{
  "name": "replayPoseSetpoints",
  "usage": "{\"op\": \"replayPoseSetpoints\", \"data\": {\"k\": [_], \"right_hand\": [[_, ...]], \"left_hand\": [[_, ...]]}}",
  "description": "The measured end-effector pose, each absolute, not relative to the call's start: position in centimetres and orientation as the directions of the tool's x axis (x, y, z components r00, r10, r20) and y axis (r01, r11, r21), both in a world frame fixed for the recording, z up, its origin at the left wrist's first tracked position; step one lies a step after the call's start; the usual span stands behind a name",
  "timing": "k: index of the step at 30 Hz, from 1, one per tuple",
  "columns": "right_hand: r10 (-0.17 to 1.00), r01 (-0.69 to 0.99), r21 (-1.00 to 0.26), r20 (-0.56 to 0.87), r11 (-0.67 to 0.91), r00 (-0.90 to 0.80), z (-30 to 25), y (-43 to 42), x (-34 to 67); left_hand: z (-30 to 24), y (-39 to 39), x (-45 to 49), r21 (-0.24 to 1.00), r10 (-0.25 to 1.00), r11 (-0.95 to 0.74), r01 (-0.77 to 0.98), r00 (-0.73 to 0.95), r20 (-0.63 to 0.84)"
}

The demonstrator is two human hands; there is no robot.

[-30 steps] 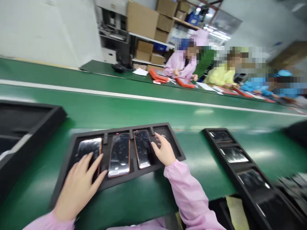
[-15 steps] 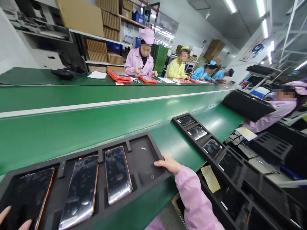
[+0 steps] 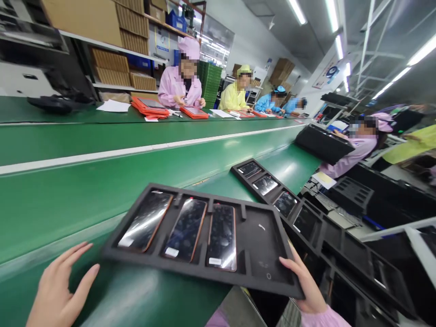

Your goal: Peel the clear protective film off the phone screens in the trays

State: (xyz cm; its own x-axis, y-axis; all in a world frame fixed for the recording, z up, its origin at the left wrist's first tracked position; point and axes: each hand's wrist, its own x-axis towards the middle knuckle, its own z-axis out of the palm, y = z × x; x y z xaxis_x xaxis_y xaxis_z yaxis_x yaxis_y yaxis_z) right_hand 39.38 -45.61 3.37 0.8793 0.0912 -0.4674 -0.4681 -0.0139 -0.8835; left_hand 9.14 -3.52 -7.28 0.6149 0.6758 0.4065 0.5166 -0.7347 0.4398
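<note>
A black foam tray [image 3: 163,266] holds three phones side by side, and its right-hand slot has no phone, only a small white scrap. Each phone, such as the middle phone [image 3: 186,229], has a dark glossy screen, an orange edge and a white label at its lower end. My right hand [image 3: 306,277] grips the tray's right end, thumb on top and fingers beneath. The tray is tilted, its right end over the bench's near edge. At lower left, my left hand [image 3: 63,286] is apart from the tray, thumb and fingers spread, holding nothing.
A second black tray [image 3: 269,200] with several phones lies at right, near more dark trays. The green bench [image 3: 68,195] runs across. Co-workers sit along the far side; one person in pink [image 3: 361,145] is at right by a black case [image 3: 322,143].
The tray has swung round and shifted right, held by my right hand. My left hand, formerly over the leftmost phone, is now off the tray and open. The whole view has shifted.
</note>
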Motion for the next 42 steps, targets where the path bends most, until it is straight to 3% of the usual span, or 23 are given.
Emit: {"op": "replayPoseSetpoints", "data": {"k": [6,9,15,23,38,42], "right_hand": [[-0.315,-0.400,-0.904,-0.427,0.149,0.848,-3.9,-51.1,34.7],[-0.408,-0.304,-0.933,-0.357,0.192,0.840,-5.0,-51.9,34.4],[-0.397,-0.243,-0.953,-0.296,0.178,0.869,-4.0,-53.3,38.2],[-0.355,-0.233,-0.958,-0.280,0.170,0.892,-3.5,-52.5,40.6],[-0.405,-0.204,-0.954,-0.280,0.221,0.870,-3.5,-49.4,41.1],[-0.430,-0.217,-0.964,-0.264,0.155,0.863,-4.0,-49.8,41.4]], "left_hand": [[-7.7,-3.1,13.2,0.592,0.589,-0.723,0.357,0.767,0.257],[-8.7,-2.8,13.4,0.626,0.579,-0.700,0.345,0.786,0.214],[-11.1,-1.5,12.6,0.619,0.565,-0.695,0.365,0.810,0.157],[-8.9,-3.1,13.2,0.643,0.587,-0.682,0.349,0.785,0.196],[-9.2,-2.6,12.7,0.694,0.637,-0.609,0.384,0.759,0.139],[-9.4,-2.2,11.8,0.668,0.655,-0.600,0.441,0.750,0.093]]}}
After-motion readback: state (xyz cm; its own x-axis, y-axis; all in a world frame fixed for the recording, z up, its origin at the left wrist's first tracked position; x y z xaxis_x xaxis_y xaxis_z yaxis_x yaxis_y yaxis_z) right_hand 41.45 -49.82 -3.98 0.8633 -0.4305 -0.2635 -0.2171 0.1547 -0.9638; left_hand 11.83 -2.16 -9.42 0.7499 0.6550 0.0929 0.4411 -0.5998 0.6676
